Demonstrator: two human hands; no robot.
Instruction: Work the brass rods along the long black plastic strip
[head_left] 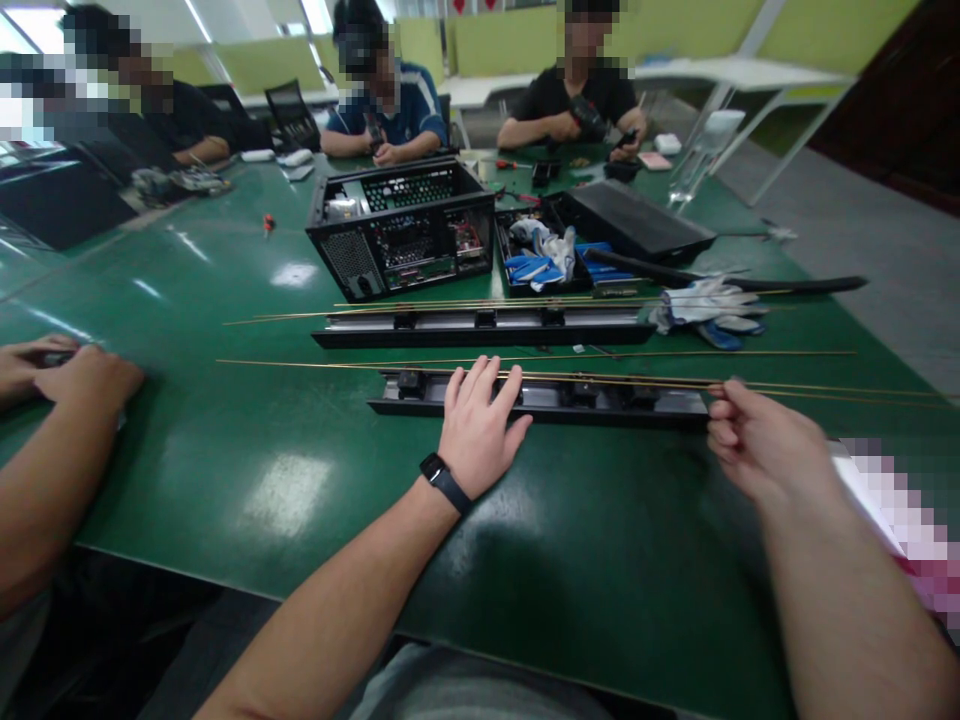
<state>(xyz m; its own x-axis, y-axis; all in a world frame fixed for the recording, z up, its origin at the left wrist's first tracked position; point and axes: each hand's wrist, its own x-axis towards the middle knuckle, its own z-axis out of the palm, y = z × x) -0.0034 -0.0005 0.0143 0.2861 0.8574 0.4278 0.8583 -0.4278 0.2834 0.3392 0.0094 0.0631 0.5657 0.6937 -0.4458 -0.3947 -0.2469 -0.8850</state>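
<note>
A long black rail [600,405] with several clips lies across the green table [300,480] just in front of me. My left hand [480,425], a black band on its wrist, rests flat on the rail's left part with fingers spread. My right hand [750,440] pinches the end of a thin brass rod [600,380] at the rail's right end. More brass rods [465,305] lie beside a second black rail [480,328] farther back.
An open black computer case [401,230] stands behind the rails, beside a black tray [559,255] with blue and white gloves. Work gloves [712,305] lie at the right. A neighbour's forearm and hands [60,400] rest at the left. Three people sit at the far side.
</note>
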